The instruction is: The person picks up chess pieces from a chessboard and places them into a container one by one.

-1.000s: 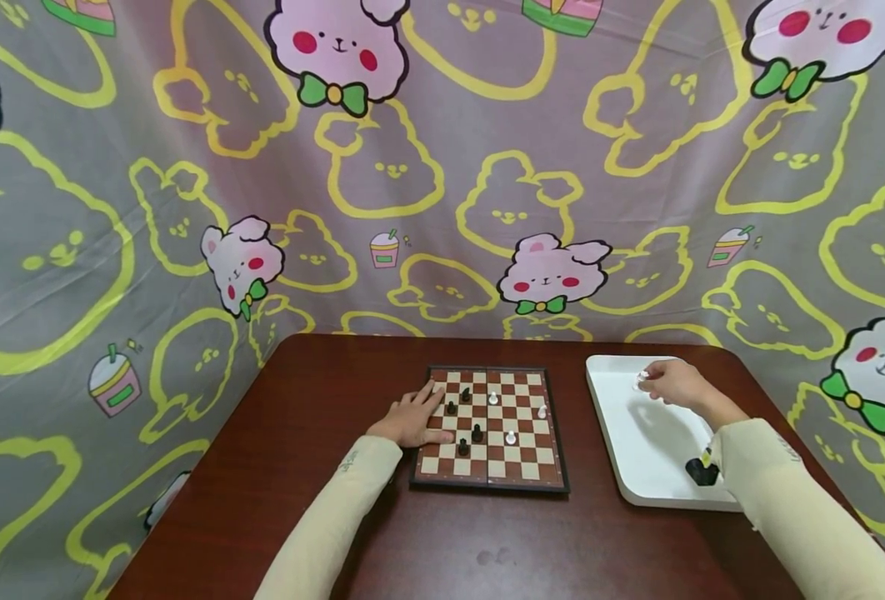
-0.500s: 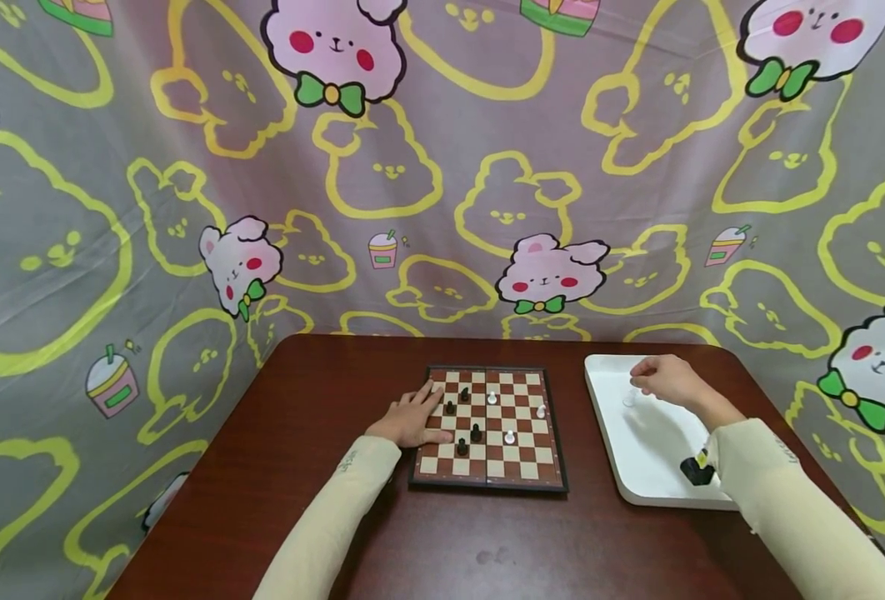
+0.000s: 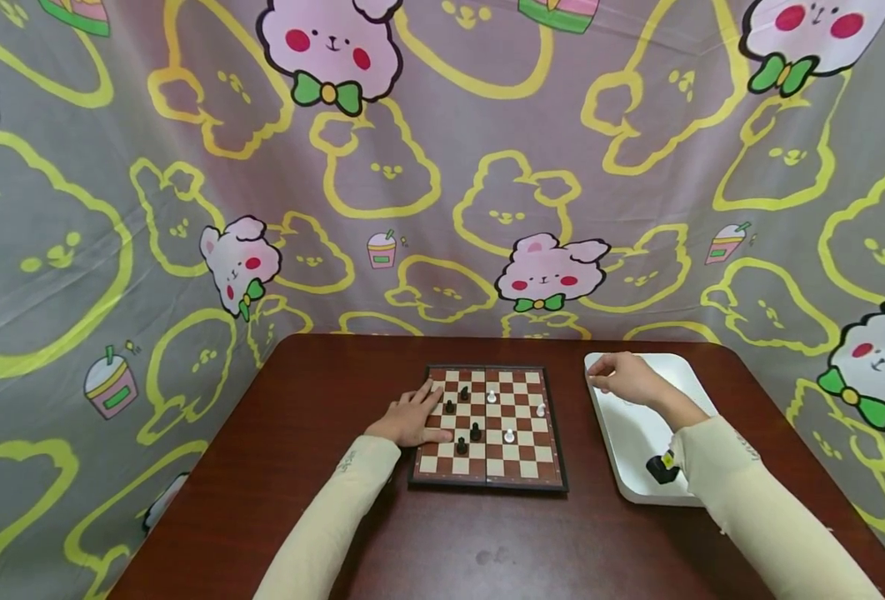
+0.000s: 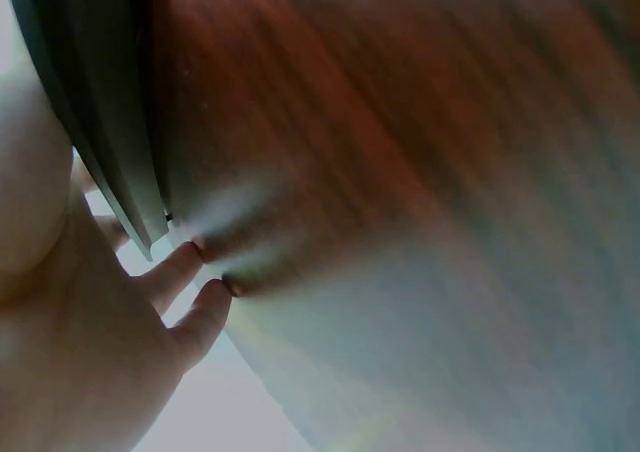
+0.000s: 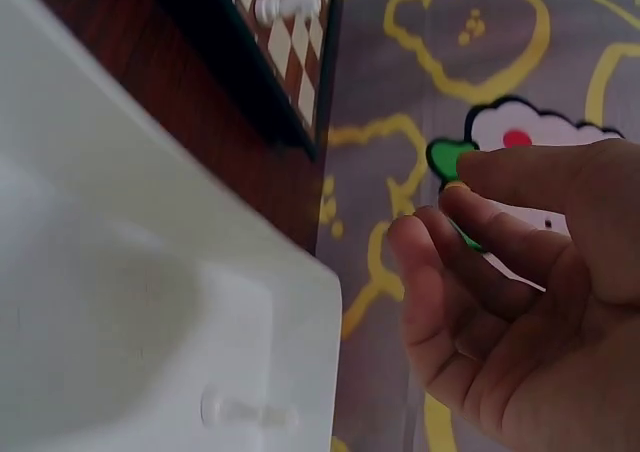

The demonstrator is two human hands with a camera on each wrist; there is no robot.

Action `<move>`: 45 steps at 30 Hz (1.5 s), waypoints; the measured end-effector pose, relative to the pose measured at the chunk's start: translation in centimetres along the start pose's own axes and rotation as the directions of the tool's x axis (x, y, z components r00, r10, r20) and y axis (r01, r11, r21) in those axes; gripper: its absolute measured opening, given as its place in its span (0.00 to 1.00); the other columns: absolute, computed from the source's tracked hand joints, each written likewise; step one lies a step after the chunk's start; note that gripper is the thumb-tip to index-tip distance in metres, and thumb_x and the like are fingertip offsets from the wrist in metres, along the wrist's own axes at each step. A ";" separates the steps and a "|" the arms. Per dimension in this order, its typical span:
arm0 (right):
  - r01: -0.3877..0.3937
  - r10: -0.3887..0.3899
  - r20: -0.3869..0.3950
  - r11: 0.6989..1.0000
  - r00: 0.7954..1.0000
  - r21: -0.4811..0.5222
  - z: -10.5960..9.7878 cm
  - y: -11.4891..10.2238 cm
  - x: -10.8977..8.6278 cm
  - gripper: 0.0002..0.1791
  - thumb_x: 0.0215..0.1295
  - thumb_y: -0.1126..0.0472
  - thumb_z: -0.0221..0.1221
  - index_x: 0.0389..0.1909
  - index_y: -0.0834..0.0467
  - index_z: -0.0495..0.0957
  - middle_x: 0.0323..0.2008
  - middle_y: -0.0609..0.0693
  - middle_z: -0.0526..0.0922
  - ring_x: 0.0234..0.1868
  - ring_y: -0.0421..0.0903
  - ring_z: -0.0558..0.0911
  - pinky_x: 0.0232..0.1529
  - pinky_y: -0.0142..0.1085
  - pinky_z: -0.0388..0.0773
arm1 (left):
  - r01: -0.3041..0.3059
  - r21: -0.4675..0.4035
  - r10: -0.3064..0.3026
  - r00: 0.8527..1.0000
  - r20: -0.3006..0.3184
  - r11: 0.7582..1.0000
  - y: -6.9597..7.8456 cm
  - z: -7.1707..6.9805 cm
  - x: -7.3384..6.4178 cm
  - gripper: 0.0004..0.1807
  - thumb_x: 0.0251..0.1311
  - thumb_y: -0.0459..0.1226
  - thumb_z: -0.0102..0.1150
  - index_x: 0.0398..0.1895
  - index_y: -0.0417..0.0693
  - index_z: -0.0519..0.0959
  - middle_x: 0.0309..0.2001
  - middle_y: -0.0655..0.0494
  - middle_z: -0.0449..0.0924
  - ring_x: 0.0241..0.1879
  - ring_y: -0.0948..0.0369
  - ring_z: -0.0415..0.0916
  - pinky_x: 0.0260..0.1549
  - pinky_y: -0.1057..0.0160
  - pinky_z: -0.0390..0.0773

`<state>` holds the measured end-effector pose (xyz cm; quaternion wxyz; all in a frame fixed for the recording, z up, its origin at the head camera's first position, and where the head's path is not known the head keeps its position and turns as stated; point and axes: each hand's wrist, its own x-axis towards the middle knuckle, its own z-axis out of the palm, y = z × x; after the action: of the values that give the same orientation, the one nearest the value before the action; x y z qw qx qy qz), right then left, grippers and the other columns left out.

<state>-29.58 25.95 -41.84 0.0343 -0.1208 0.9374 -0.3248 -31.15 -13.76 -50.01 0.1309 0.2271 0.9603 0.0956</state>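
Note:
A chessboard (image 3: 525,471) lies on the table, with several black chess pieces (image 3: 476,432) on its left half and three white ones, such as a white pawn (image 3: 509,436), on its right half. My left hand (image 3: 410,419) rests with spread fingers over the board's left edge. In the left wrist view, two fingertips (image 4: 218,292) touch the table beside the board's dark rim (image 4: 105,92). Above the tray's far left corner is my right hand (image 3: 630,379), fingers loosely bent and nothing between them. Below it, a white chess piece (image 5: 245,412) stands in the tray (image 5: 170,162).
The white tray (image 3: 624,492) sits right of the board on the dark red-brown wooden table (image 3: 337,375). A black device (image 3: 662,468) is at the right wrist. A cartoon-printed cloth (image 3: 457,125) hangs behind the table and at both sides.
My right hand has let go of the white chess piece in the tray and moved left toward the tray's left edge. The left hand has stayed on the board.

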 end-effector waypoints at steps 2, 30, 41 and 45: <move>0.015 -0.015 0.002 1.000 1.000 -0.014 0.5 -0.5 0.3 0.10 0.62 0.64 0.58 0.40 0.67 0.80 0.28 0.52 0.81 0.28 0.44 0.76 0.30 0.38 0.71 | -0.004 0.007 0.004 1.000 -0.006 1.000 0.1 -0.2 -0.1 0.51 0.57 0.67 0.48 0.76 0.55 0.43 0.75 0.50 0.33 0.69 0.40 0.47 0.61 0.38 0.53; 0.065 -0.063 0.146 0.998 0.987 -0.008 6.9 -3.3 1.2 0.13 0.52 0.71 0.67 0.40 0.63 0.80 0.34 0.52 0.80 0.36 0.47 0.78 0.35 0.41 0.76 | -0.011 0.007 0.011 1.000 -0.018 1.000 0.2 -0.4 -0.2 0.50 0.57 0.66 0.48 0.76 0.54 0.44 0.75 0.49 0.34 0.69 0.40 0.47 0.60 0.38 0.54; 0.053 -0.049 0.142 0.998 0.989 -0.020 8.1 -2.5 1.8 0.07 0.57 0.71 0.62 0.37 0.61 0.80 0.28 0.47 0.79 0.28 0.43 0.77 0.29 0.39 0.74 | -0.003 0.000 0.003 1.000 -0.023 1.000 0.4 -0.3 -0.3 0.50 0.57 0.66 0.50 0.76 0.55 0.45 0.75 0.51 0.34 0.68 0.40 0.48 0.60 0.38 0.55; 0.062 -0.055 0.126 0.997 0.991 -0.052 8.6 -2.2 1.9 0.06 0.57 0.70 0.63 0.36 0.60 0.81 0.27 0.46 0.79 0.27 0.42 0.77 0.28 0.38 0.74 | -0.002 0.009 0.002 1.000 -0.020 1.000 0.4 -0.2 -0.3 0.50 0.57 0.66 0.50 0.76 0.55 0.45 0.75 0.51 0.34 0.68 0.40 0.49 0.60 0.39 0.56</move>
<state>-29.75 18.62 -47.17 0.0797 -0.1690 0.9382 -0.2914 -30.79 -13.58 -49.62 0.1201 0.2274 0.9618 0.0939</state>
